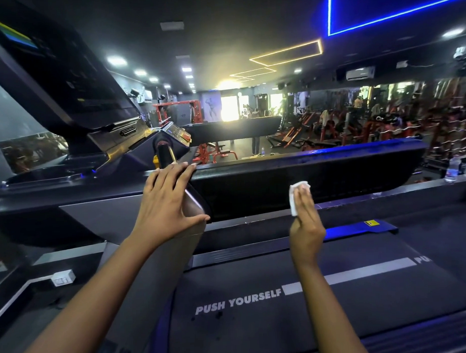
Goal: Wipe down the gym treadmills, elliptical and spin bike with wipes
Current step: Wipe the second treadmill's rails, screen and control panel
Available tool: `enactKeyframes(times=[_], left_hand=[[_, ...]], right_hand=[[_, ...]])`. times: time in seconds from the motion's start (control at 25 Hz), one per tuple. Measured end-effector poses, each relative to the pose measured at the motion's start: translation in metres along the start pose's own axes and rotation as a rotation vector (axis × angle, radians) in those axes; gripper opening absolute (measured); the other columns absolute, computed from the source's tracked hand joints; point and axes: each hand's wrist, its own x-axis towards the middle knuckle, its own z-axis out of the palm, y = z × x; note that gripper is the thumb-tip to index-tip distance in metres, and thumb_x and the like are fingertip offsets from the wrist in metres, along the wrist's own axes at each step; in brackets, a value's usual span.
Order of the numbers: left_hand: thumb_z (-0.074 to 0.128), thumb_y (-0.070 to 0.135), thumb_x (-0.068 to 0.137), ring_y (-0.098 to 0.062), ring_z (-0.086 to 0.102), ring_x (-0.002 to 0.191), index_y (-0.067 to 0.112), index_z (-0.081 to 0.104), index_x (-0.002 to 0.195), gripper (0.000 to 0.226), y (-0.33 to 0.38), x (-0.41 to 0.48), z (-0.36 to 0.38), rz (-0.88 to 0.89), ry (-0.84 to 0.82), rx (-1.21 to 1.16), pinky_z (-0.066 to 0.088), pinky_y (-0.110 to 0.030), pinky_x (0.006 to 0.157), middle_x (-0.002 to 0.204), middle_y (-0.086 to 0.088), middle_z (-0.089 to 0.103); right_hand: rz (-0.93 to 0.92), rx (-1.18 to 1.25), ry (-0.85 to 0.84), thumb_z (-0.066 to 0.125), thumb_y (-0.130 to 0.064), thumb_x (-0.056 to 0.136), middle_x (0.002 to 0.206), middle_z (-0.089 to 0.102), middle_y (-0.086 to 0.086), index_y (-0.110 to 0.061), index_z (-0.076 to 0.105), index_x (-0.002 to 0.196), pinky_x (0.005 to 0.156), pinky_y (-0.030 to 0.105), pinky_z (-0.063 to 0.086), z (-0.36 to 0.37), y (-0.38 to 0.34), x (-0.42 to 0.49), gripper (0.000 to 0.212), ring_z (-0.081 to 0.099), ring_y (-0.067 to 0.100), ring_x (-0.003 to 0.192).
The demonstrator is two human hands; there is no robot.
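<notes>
At 10 o'clock I see the console of the treadmill, dark, with a strip of colour in its top corner. Low at 8 o'clock a small white box sits beside the grey frame.

Just left of centre, my left hand rests where the upright meets the rail. Its fingers are straight and close together, lying over the top edge, and the thumb is spread wide along the grey panel below. It holds nothing. Just above the fingertips, at 11 o'clock, a black grip stands up with a yellow part beside it.

The rail runs from that hand towards 3 o'clock, long and black, with blue light along its top.

Just right of centre, my right hand presses the wipe flat against the side of the rail. The fingers are straight and pressed together over the white wipe, which sticks out past them on the left. I cannot see the thumb.

At 6 o'clock the belt lies under both arms, printed PUSH YOURSELF beside a grey stripe. A yellow sticker sits on a blue strip at its far edge, towards 4 o'clock.

At 3 o'clock two bottles stand on a ledge past the end of the rail. Beyond, at 2 o'clock, are red and black machines, too blurred to tell apart.
</notes>
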Motion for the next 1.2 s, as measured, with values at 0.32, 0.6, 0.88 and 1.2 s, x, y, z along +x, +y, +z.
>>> enactKeyframes(times=[0.32,0.6,0.88,1.2], left_hand=[[0.037,0.078,0.07,-0.029,0.043,0.131,0.018,0.034,0.146,0.097,0.039,0.071,-0.006,0.289,-0.093,-0.073,0.026,-0.047,0.112,0.142,-0.01,0.044],[0.041,0.084,0.071,-0.022,0.05,0.124,0.031,0.009,0.151,0.101,0.051,0.094,0.007,0.296,-0.229,-0.019,0.045,-0.034,0.09,0.144,0.001,0.045],[0.04,0.082,0.072,-0.02,0.052,0.121,0.032,0.005,0.151,0.101,0.055,0.092,0.009,0.266,-0.164,-0.013,0.047,-0.034,0.085,0.136,0.004,0.051],[0.033,0.085,0.067,-0.023,0.051,0.121,0.025,-0.002,0.152,0.11,0.055,0.094,0.009,0.25,-0.19,0.014,0.046,-0.037,0.088,0.141,0.0,0.048]], right_hand=[[-0.198,0.001,-0.063,0.037,0.01,0.081,0.133,0.052,0.012,0.0,0.059,0.123,0.111,0.02,0.027,0.04,-0.071,0.013,0.048,0.044,0.021,0.127],[-0.025,-0.141,0.11,0.04,0.027,0.068,0.134,0.05,0.013,0.001,0.057,0.124,0.108,0.022,0.033,0.01,0.013,0.015,0.063,0.043,0.021,0.128],[0.223,-0.017,0.34,0.038,0.005,0.078,0.123,0.059,0.018,0.005,0.061,0.117,0.095,0.034,0.043,0.007,0.0,0.025,0.045,0.051,0.016,0.116],[-0.521,-0.207,-0.139,0.031,0.009,0.088,0.123,0.061,0.014,0.003,0.063,0.116,0.105,0.027,0.039,0.016,-0.017,0.063,0.043,0.055,0.025,0.119]])
